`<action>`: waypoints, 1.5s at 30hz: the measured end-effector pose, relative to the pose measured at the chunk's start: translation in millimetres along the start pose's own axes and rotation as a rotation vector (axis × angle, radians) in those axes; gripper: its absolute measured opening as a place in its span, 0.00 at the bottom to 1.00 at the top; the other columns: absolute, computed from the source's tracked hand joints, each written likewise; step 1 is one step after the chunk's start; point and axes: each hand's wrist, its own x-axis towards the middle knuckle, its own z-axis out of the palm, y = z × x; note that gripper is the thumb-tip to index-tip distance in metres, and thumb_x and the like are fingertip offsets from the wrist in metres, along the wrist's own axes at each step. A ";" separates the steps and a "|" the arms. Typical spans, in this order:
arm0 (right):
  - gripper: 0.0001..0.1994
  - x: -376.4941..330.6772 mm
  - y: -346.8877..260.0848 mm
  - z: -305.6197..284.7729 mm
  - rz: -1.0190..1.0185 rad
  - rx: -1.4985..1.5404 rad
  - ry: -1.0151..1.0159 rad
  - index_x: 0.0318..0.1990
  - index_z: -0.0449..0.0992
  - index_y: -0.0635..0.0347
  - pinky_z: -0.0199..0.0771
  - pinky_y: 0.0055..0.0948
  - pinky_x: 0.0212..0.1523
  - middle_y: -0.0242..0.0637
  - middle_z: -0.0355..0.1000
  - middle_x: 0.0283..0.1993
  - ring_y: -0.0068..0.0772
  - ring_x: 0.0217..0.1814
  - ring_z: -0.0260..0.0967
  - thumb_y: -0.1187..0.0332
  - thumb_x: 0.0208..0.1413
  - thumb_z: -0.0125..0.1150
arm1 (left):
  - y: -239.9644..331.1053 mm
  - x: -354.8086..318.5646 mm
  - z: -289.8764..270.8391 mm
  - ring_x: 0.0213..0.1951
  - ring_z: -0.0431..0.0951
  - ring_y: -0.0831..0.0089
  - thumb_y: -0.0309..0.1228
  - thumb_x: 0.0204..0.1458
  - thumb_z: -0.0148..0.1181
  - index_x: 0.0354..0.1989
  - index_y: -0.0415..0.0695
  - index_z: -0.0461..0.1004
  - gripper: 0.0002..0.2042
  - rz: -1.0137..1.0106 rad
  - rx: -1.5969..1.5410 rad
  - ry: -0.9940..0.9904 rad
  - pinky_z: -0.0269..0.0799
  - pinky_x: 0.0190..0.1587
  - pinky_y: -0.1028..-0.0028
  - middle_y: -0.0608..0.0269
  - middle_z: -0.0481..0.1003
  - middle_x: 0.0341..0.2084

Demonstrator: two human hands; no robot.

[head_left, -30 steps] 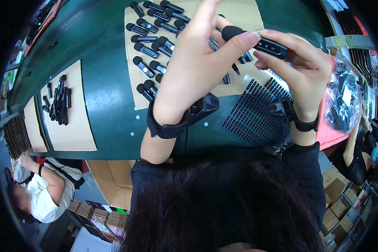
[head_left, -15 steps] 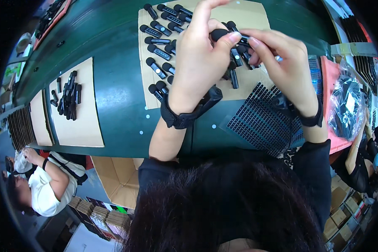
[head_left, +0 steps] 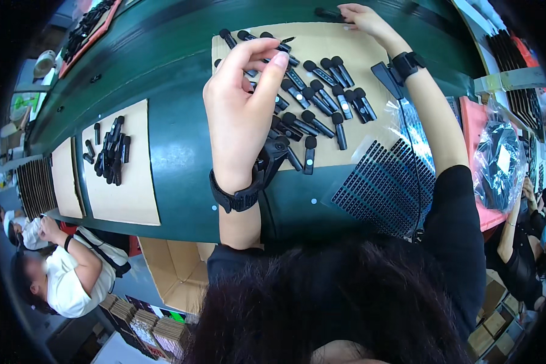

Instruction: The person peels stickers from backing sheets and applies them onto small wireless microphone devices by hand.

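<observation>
- The left hand (head_left: 239, 112) is raised above the table (head_left: 182, 139), thumb and forefinger curled toward each other; whether anything small sits between them cannot be told. A black wrist strap (head_left: 239, 195) circles that forearm.
- The right hand (head_left: 361, 17) reaches to the far edge of the table and its fingers close on a black rod-shaped piece (head_left: 326, 12) lying at the far rim of the cardboard sheet (head_left: 352, 45). A second black strap (head_left: 406, 62) sits on that wrist.
- On that cardboard sheet lie the black round-headed pieces (head_left: 318, 97), roughly twenty that can be counted, in loose slanted rows; the left hand covers some at the sheet's left part, so the count is not exact.
- One of them (head_left: 309, 155) lies apart at the near edge of the sheet.
- Just right of the sheet, at the near edge of the table, a black ribbed tray (head_left: 382, 188) lies under a clear plastic film.
- Further right, a pink tray (head_left: 474, 121) carries a clear bag of black parts (head_left: 500, 164).
- Toward the left end of the table lie three more cardboard sheets; the nearest one (head_left: 130, 188) carries a heap of about ten black pieces (head_left: 110, 151).
- Below the near left corner a person in a white shirt (head_left: 73, 276) sits; an open carton (head_left: 170, 273) stands under the table.
</observation>
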 end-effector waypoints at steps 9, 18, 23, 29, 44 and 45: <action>0.17 -102.8 -70.7 71.7 -0.328 -1.043 -0.329 0.36 0.71 0.64 0.66 0.32 0.39 0.42 0.68 0.33 0.38 0.38 0.66 0.57 0.48 0.55 | 11.4 -3.2 -8.5 0.22 0.68 0.81 0.26 0.41 0.61 0.25 0.39 0.74 0.05 -0.013 0.051 0.017 0.60 0.23 0.83 0.65 0.72 0.21; 0.17 -116.1 -57.7 83.6 -0.307 -1.315 -0.298 0.41 0.70 0.65 0.56 0.38 0.51 0.45 0.65 0.42 0.43 0.50 0.59 0.59 0.51 0.50 | 22.8 -10.3 -10.4 0.22 0.65 0.86 0.24 0.37 0.64 0.21 0.39 0.73 0.05 0.010 -0.029 -0.079 0.55 0.22 0.85 0.71 0.70 0.18; 0.17 -116.9 -56.1 81.7 -0.323 -1.277 -0.305 0.40 0.69 0.67 0.55 0.37 0.51 0.46 0.65 0.41 0.45 0.49 0.59 0.61 0.52 0.49 | 30.1 -13.9 -10.7 0.20 0.62 0.90 0.23 0.37 0.63 0.21 0.40 0.73 0.04 -0.059 -0.124 -0.058 0.53 0.22 0.88 0.75 0.69 0.16; 0.13 -113.7 -75.5 71.6 -0.286 -0.822 -0.216 0.38 0.67 0.65 0.64 0.31 0.38 0.43 0.66 0.33 0.39 0.35 0.64 0.63 0.54 0.46 | 34.6 -14.3 -13.5 0.20 0.62 0.90 0.22 0.39 0.63 0.22 0.39 0.73 0.04 -0.161 -0.367 -0.047 0.53 0.22 0.90 0.73 0.70 0.17; 0.14 -206.9 -145.9 56.7 -0.619 -0.365 0.021 0.40 0.73 0.65 0.63 0.12 0.23 0.34 0.70 0.31 0.15 0.25 0.65 0.80 0.41 0.60 | 47.1 -21.1 2.4 0.27 0.65 0.82 0.19 0.44 0.55 0.26 0.35 0.70 0.01 -0.234 -0.618 -0.018 0.57 0.32 0.84 0.65 0.70 0.23; 0.16 -209.4 -146.3 57.0 -0.583 -0.310 0.035 0.39 0.73 0.65 0.64 0.11 0.23 0.34 0.71 0.32 0.16 0.25 0.66 0.82 0.38 0.61 | 46.7 -22.4 4.4 0.27 0.65 0.82 0.18 0.44 0.55 0.25 0.36 0.70 0.01 -0.233 -0.629 -0.026 0.57 0.32 0.84 0.65 0.70 0.23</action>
